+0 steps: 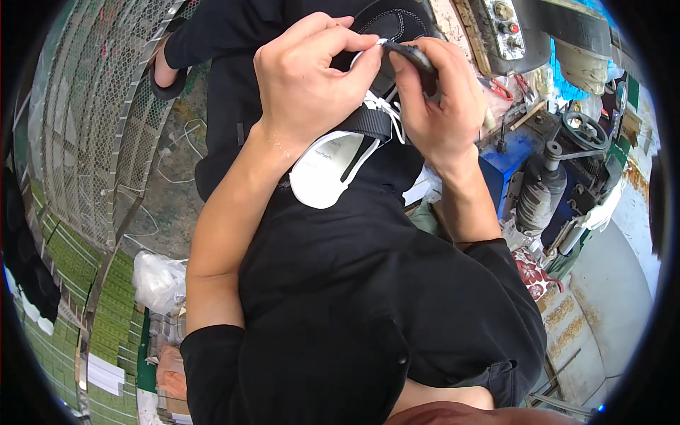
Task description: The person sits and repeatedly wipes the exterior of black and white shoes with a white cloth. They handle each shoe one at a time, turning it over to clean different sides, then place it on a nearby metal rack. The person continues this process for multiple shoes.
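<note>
A white sandal [324, 173] with a black ribbed strap [370, 122] and white cords lies on my black-clothed lap, below my hands. My left hand [312, 67] is closed, its thumb and forefinger pinching the end of a thin white strip [382, 41]. My right hand [448, 99] is closed around a dark, curved, padded-looking piece [419, 59], whose kind I cannot make out. The fingertips of both hands nearly meet where strip and dark piece come together. Behind them shows a black item with white stitching [400, 23], partly hidden by my hands.
At right stands a machine with a handwheel [585, 130], a blue box [506, 170] and a control panel [504, 28]. Red-handled pliers [500, 89] lie near it. Mesh racks [85, 106] and a white plastic bag [160, 282] are at left. Another person's foot [166, 78] rests beyond my left arm.
</note>
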`<state>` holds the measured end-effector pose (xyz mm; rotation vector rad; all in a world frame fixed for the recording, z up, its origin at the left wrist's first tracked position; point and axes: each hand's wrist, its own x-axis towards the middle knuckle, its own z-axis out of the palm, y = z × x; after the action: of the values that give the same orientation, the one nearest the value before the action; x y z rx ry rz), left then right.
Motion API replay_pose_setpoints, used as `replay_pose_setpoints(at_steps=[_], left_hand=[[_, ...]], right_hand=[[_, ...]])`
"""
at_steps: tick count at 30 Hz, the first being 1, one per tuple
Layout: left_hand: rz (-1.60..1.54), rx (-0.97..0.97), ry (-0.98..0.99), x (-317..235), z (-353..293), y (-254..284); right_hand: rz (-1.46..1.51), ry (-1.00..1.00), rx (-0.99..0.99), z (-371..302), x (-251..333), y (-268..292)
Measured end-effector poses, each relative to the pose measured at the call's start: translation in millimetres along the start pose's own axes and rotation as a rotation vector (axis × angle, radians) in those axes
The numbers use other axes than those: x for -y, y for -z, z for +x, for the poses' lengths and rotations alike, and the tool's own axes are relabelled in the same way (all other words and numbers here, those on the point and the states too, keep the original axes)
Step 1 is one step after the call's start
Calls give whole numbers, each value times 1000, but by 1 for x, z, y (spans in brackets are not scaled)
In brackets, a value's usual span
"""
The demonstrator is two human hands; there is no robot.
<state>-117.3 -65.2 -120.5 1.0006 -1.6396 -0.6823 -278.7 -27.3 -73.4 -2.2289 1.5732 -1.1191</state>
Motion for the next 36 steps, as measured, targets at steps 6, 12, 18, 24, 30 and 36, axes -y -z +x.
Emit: replay_pose_setpoints(at_steps=[6,12,18,24,30,36], left_hand=[[-14,11,31,2,-1,-2],[-30,34,25,0,2,-3],[-43,47,80,1,1,-1],[-53,19,93,-4,5,0],[-102,30,136,-1,-2,-9],[-68,16,149,-8,-2,-8]], right_hand=[[-77,117,33,-1,-9,-3],[-66,126,-65,3,-2,10],[-88,79,107,-8,-19,9],[-69,109,4,9,-7,-4],[-107,92,9,-11,-13,2],[-88,179,-130,-1,-8,-13]])
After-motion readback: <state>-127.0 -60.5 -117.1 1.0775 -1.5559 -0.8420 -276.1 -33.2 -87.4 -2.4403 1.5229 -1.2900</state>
